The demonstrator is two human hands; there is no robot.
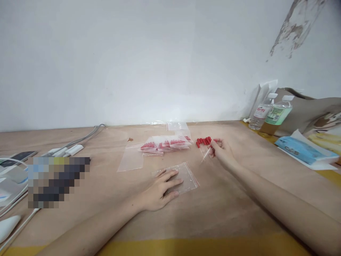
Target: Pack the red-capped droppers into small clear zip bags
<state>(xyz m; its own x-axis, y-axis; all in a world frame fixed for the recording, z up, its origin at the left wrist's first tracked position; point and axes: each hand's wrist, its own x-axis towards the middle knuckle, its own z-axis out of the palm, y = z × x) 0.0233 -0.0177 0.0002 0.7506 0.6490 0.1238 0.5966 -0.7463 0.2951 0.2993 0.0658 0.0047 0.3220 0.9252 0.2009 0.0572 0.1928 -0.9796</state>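
My left hand [163, 188] lies flat with fingers spread on a clear zip bag [188, 177], pressing it to the table. The bag's red-lined edge points right. My right hand [220, 151] pinches a glass dropper [206, 154] near its red bulb end, the thin clear tube slanting down to the left. Beside those fingers, several more red-bulbed droppers [203, 141] lie in a row with their tubes toward me. Behind the left hand sits a pile of zip bags [170, 145] with red-bulbed pieces inside. Another flat zip bag [131, 158] lies left of the pile.
On the left are cables [89, 134], a phone [20, 158], white adapters [74, 149] and a blurred-out patch. On the right stand two bottles [275, 115], a grey bag [306, 110] and a blue tissue pack [305, 149]. A wall [160, 64] closes off the table's back.
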